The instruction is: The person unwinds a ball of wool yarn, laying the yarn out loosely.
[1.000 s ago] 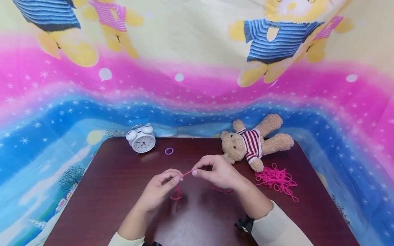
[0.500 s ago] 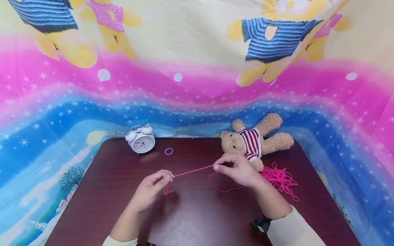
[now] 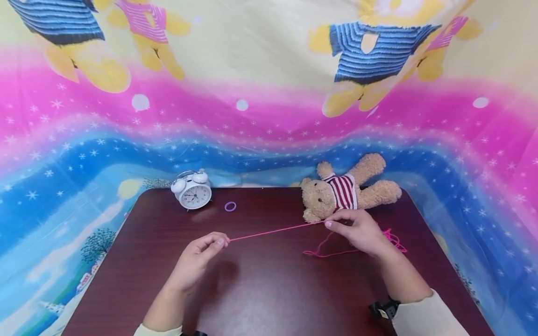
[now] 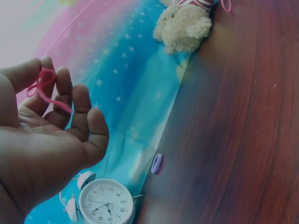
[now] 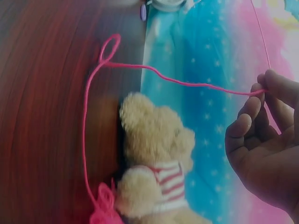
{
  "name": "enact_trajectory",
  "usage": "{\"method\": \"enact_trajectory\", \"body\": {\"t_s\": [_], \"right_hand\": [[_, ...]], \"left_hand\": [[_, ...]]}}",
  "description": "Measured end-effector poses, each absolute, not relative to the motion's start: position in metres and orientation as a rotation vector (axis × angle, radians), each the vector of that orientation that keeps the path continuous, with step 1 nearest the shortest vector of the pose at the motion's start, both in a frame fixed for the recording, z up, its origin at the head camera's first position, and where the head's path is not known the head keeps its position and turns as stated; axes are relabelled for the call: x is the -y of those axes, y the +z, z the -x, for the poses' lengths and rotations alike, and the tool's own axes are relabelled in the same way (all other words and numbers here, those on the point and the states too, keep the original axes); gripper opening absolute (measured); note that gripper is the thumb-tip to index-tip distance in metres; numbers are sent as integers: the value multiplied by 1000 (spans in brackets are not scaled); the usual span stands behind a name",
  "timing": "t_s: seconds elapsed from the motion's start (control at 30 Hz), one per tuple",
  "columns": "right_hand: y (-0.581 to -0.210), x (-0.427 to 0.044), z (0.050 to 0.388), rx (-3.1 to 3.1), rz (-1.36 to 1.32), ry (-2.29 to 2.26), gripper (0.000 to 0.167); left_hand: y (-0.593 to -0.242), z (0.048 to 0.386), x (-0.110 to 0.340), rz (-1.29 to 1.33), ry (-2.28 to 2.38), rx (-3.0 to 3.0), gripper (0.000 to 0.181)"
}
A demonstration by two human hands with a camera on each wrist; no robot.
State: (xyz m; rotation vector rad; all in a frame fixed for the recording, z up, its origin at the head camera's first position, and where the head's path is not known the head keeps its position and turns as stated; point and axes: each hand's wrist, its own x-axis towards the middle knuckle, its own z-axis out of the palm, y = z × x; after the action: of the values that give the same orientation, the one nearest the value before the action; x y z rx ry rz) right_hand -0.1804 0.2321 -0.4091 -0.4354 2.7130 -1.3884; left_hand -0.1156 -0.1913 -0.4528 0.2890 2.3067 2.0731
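Observation:
A pink string [image 3: 273, 231] runs straight between the two hands above the dark wooden table. My left hand [image 3: 199, 256] pinches one end between thumb and index finger; in the left wrist view a small looped tail of the string [image 4: 44, 84] hangs inside the palm. My right hand [image 3: 361, 231] pinches the string farther along, in front of the teddy bear. From the right fingers the slack string [image 5: 187, 84] drops to the table, makes a small loop and leads to a tangled pink pile [image 3: 392, 238], partly hidden behind the right hand and forearm.
A teddy bear [image 3: 321, 200] in a striped shirt lies at the table's back right. A white alarm clock [image 3: 195, 196] stands at the back left, with a purple ring [image 3: 230, 206] beside it. Printed cloth [image 3: 260, 154] hangs behind the table [image 3: 269, 289].
My right hand has moved right, away from the left, and the string between them has lengthened. My left hand has shifted slightly left. The loops hanging below it have drawn up.

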Motion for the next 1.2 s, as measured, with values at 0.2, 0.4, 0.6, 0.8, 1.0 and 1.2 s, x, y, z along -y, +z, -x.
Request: {"method": "enact_trajectory", "body": {"t_s": [0.2,0.4,0.6,0.8,1.0,1.2], "right_hand": [[-407,-260,176,-2736,312,-1384,25],[-405,-288,170,-2775,212,-1346,34],[-406,-314,165,-2803,122,-1319,39],[-408,-342,161,-2844,65,-1298,40],[-409,-363,157,-2880,14,-1254,41],[-406,-379,153,-2899,-49,-1194,48]], "left_hand": [[-456,118,190,-256,2087,-2286,23],[-456,121,186,-228,2094,-2261,21],[-457,124,184,-190,2103,-2248,19],[-458,126,181,-157,2080,-2236,21],[-458,130,175,-143,2031,-2245,22],[-458,134,162,-185,1989,-2227,24]]}}
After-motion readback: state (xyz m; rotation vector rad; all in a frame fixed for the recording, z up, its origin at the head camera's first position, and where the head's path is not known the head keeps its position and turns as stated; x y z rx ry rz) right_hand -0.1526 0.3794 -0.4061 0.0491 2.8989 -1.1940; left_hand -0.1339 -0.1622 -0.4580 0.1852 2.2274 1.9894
